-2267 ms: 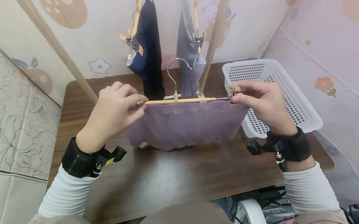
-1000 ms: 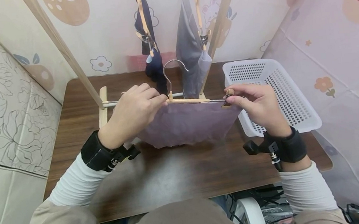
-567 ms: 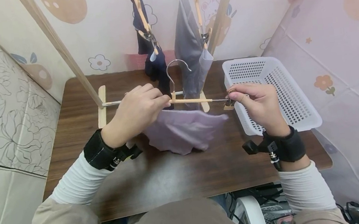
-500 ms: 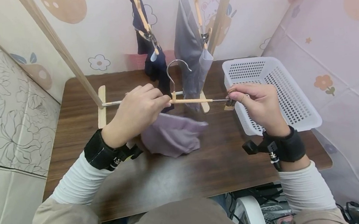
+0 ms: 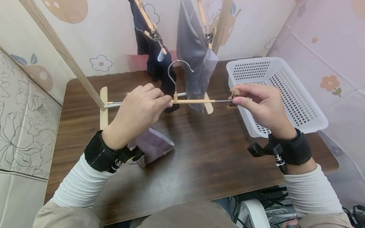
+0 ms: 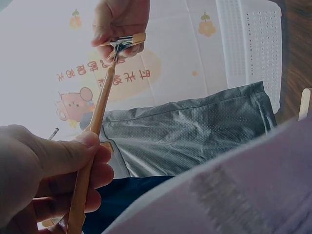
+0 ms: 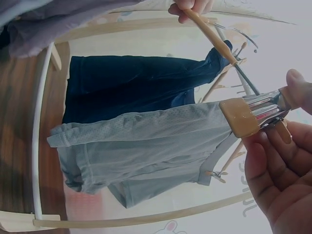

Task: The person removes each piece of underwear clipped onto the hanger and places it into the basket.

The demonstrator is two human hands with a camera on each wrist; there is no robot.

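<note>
In the head view, a slim wooden clip hanger with a metal hook (image 5: 187, 100) is held level above the dark wooden bench (image 5: 207, 156), its long axis running left to right between the hands: the left hand (image 5: 135, 113) grips one end, the right hand (image 5: 261, 102) pinches the clip at the other. A crumpled lilac cloth (image 5: 154, 146) lies on the bench under the left wrist, nearer that hand; bare bench lies ahead. A white perforated plastic basket (image 5: 303, 116) bounds the right side. In the left wrist view, fingers (image 6: 73, 165) are curled round the bar. In the right wrist view, fingertips (image 7: 273, 151) squeeze the clip.
</note>
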